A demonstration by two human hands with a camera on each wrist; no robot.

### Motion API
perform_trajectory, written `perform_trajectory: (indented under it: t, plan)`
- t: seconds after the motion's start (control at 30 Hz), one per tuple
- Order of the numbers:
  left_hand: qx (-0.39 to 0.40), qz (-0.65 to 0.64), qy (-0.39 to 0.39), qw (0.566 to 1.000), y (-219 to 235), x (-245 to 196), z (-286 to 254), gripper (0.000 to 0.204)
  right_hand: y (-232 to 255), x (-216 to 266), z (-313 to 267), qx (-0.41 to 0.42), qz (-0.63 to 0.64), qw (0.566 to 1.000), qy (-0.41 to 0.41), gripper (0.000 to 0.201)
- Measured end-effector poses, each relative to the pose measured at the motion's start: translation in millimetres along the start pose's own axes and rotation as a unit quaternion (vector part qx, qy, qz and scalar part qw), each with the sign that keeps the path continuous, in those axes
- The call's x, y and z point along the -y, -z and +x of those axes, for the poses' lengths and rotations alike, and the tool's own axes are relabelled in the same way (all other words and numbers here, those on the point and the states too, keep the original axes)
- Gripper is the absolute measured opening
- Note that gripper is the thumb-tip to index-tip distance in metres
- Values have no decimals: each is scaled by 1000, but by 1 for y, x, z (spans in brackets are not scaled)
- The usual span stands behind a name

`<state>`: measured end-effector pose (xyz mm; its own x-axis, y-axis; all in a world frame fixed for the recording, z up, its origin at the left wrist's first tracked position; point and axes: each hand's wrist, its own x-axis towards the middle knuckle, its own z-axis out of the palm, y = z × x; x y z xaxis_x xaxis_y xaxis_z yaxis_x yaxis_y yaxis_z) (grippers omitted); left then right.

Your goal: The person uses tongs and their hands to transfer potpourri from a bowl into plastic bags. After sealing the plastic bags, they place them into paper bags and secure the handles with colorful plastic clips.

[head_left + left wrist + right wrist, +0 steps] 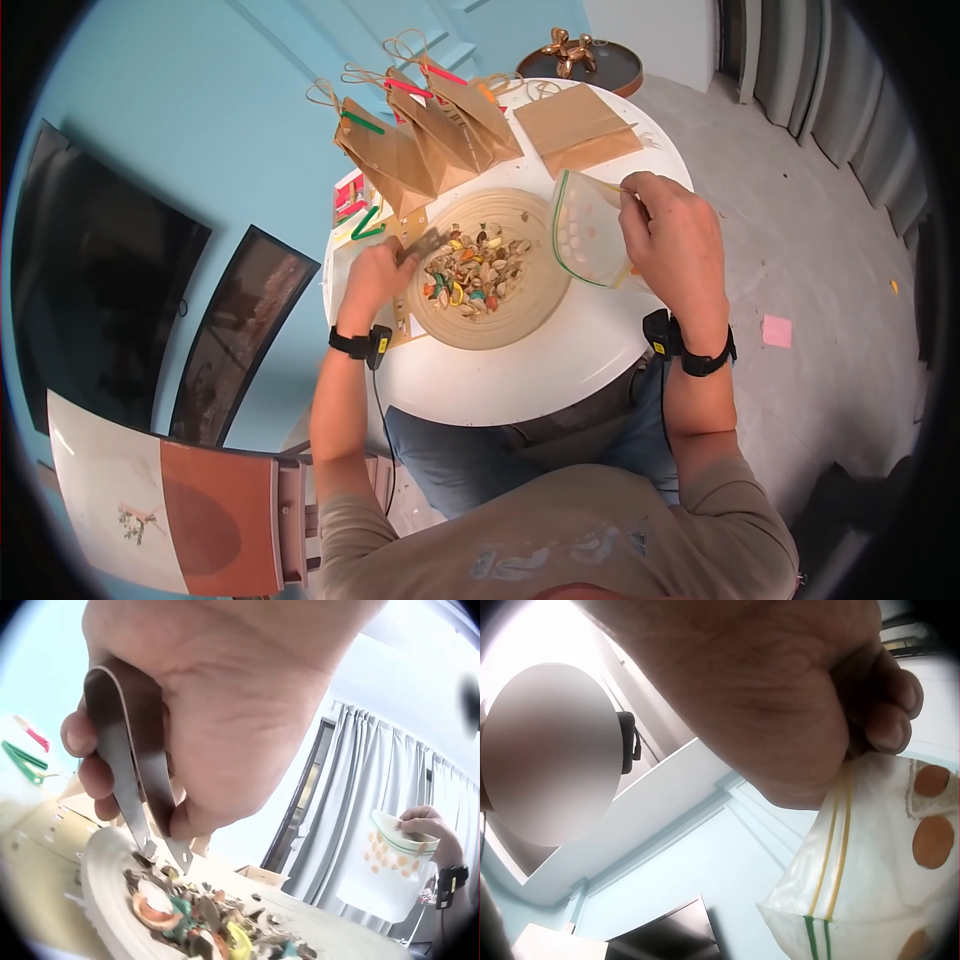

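My left hand [375, 280] pinches metal tweezers [129, 742] whose tips point down at the dried potpourri pieces [210, 915] near the plate's edge. In the head view, the round beige plate [440, 325] holds the mixed potpourri [480, 270] in brown, orange, yellow and teal. On the plate's right side, my right hand [680, 240] holds a clear zip bag [590, 225] by its upper edge. Orange spots and a green-and-yellow zip line mark the bag [877, 847] in the right wrist view. Whether the tweezer tips hold a piece, I cannot tell.
Several brown paper bags [385, 150] with green and red clips stand at the back of the white table [480, 390]. Another paper bag [575, 125] lies at the back right. A side tray [615, 70] bears a metallic balloon-dog figure [570, 50]. A pink note [777, 331] lies on the floor.
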<state>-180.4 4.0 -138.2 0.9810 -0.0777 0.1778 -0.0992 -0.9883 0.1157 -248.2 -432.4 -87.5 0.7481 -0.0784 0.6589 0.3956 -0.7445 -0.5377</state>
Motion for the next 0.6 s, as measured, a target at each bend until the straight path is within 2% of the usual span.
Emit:
perform_trajectory:
  t: [0.17, 0.27, 0.37, 0.47, 0.6]
  plan:
    - [82, -86, -19, 993, 9, -25, -31, 39, -4, 0, 1, 5, 3, 1000, 2, 8]
    - [32, -124, 24, 991, 30, -36, -47, 39, -5, 1, -1, 3, 5, 1000, 6, 8]
    - [-8, -72, 48, 996, 31, -14, -62, 39, -4, 3, -1, 7, 7, 1000, 2, 8]
    - [19, -65, 81, 994, 23, 0, -84, 39, -4, 2, -1, 7, 6, 1000, 6, 8]
    - [55, -144, 80, 985, 12, -12, -95, 39, -6, 2, -1, 15, 2, 1000, 3, 9]
